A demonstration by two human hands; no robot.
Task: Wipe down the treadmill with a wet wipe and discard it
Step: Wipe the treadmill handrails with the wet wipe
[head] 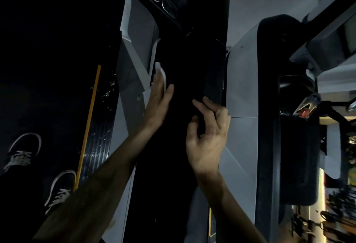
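Treadmill [242, 92]: grey moulded panels, black matte rail. Right hand [207, 134] curls round the dark rail edge. Left hand [159, 96], fingers straight, presses a white crumpled wipe [160, 73] flat against a grey upright. Risk: unpinched wipe may slip from beneath the fingers.

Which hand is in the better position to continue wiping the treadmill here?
The left hand: its straight fingers already press the white wet wipe against the treadmill frame. The right hand has no wipe; its fingers curl round a black bar.
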